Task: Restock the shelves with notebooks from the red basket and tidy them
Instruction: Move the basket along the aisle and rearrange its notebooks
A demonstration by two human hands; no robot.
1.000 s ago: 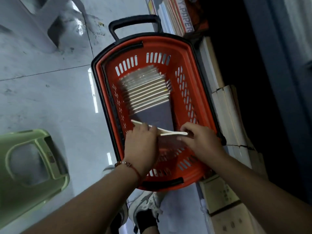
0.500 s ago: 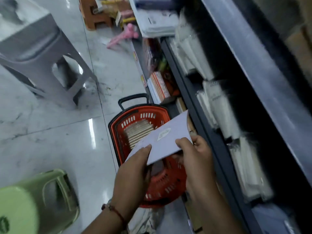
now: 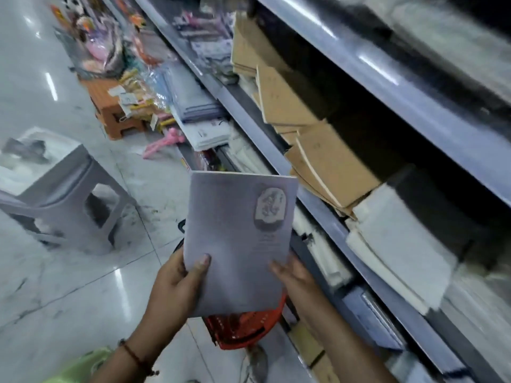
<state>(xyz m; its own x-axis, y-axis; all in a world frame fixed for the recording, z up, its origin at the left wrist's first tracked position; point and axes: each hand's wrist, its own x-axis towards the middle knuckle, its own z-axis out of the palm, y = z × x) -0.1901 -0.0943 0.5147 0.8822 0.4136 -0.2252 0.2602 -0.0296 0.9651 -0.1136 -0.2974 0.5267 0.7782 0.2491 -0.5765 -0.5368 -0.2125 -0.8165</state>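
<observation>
A pale lilac notebook [image 3: 239,241] is held upright in front of the shelves [image 3: 326,214]. The left hand [image 3: 177,283] pinches its lower left edge, thumb on the cover; the right hand [image 3: 293,275] cups its lower right edge, fingers behind. The red basket [image 3: 243,327] sits on the floor below both hands.

Both hands hold a grey-lilac notebook [image 3: 237,239] upright: left hand [image 3: 177,288] thumb on front cover, right hand [image 3: 296,277] at lower right edge. Red basket [image 3: 243,327] on floor beneath it, mostly hidden. Shelves [image 3: 318,208] right, with brown notebooks [image 3: 326,161] and white stacks [image 3: 392,244]. Grey stool [image 3: 58,189] left.
</observation>
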